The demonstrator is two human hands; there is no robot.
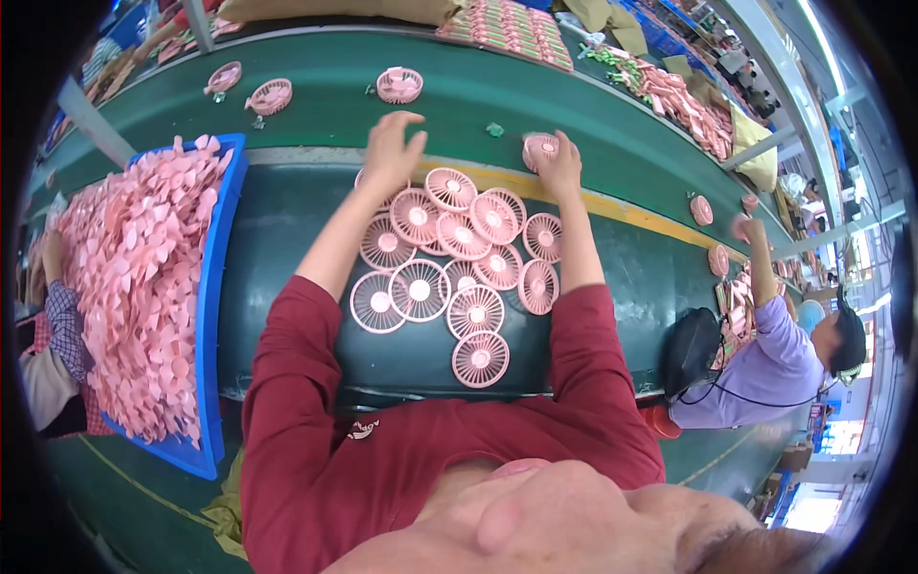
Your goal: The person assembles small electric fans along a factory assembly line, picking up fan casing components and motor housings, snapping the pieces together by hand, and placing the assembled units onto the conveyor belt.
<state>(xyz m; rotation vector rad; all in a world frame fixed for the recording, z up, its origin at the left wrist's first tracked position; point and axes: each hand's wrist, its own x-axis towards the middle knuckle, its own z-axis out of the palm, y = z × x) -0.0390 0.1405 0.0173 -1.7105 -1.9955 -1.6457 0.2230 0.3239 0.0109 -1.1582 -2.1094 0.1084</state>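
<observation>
My right hand is closed on a pink fan housing at the near edge of the green conveyor belt. My left hand reaches to that same edge, fingers apart, and holds nothing that I can see. Beneath it, one pink grille is partly hidden by the wrist. Between my forearms lies a spread of round pink fan grilles, several overlapping, on the dark green worktop. The lowest pink grille lies closest to my body.
A blue bin heaped with pink fan blades stands at left. Fan housings with small parts sit on the belt. Beyond it are pink pieces. Co-workers sit at both sides; the right one, in a lilac top, reaches toward the belt.
</observation>
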